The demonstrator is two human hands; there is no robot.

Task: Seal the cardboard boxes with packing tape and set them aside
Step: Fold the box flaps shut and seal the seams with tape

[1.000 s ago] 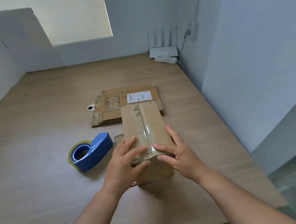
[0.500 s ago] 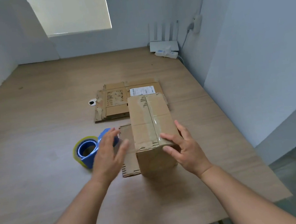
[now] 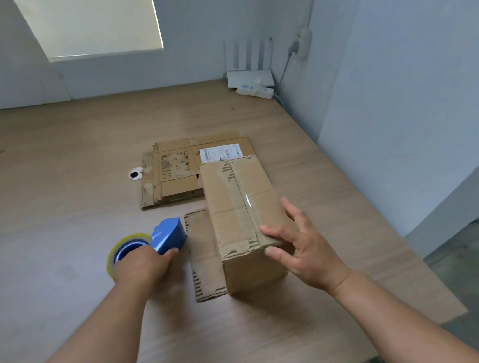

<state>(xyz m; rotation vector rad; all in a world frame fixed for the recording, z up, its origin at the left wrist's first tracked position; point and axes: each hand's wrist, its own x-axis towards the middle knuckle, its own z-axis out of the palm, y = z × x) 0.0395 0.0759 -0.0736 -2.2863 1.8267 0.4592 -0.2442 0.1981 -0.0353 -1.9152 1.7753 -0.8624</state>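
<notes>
- Left hand [image 3: 141,267] curls round the blue tape dispenser [image 3: 166,241], grasping it where it rests on the wooden table [image 3: 58,198], just left of the box. Its fingertips are mostly hidden.
- Right hand [image 3: 306,248] lies open, fingers straight and spread, touching the near right top edge of the cardboard box [image 3: 236,216].
- That box stands closed on the table, near the person, partly over a flat scrap of cardboard [image 3: 203,258]. A clear strip of tape [image 3: 246,207] runs along its top seam.
- Judged step: lifting the dispenser to tape the box.
- To do it well, the right hand should press the flaps flat. The tape should start on the near face, below the edge, then pull straight along the seam.
- Just behind the box lies a flattened carton [image 3: 179,175]. A white router [image 3: 250,76] sits in the far right corner.
</notes>
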